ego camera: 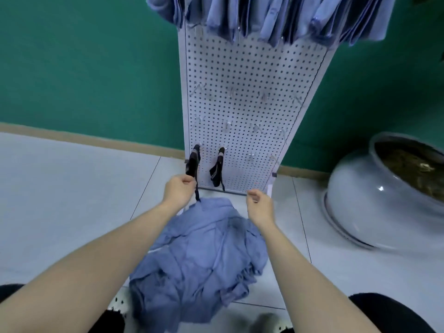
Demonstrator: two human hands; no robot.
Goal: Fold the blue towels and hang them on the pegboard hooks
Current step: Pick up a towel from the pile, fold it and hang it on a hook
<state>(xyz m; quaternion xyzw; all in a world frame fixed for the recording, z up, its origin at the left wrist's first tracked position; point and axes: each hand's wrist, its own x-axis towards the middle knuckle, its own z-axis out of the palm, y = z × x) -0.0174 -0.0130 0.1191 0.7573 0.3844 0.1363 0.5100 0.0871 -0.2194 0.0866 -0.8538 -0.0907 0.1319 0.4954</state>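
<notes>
A crumpled pile of blue towels [199, 255] lies on the floor in front of the white pegboard [245, 92]. Several folded blue towels [271, 18] hang from hooks along the pegboard's top. Two dark striped sock-like items hang from its lowest hooks, the left one [193, 162] and the right one [217, 171]. My left hand [179, 189] pinches the lower end of the left dark item, and a thin dark strand dangles below my fingers. My right hand [259, 204] hovers over the far edge of the pile, fingers curled, with nothing visible in it.
Bare metal hooks [263, 98] stick out in rows across the middle of the pegboard. A large round ceramic pot [374, 200] stands on the floor to the right. The green wall [84, 68] is behind, with pale floor tiles [60, 188] to the left.
</notes>
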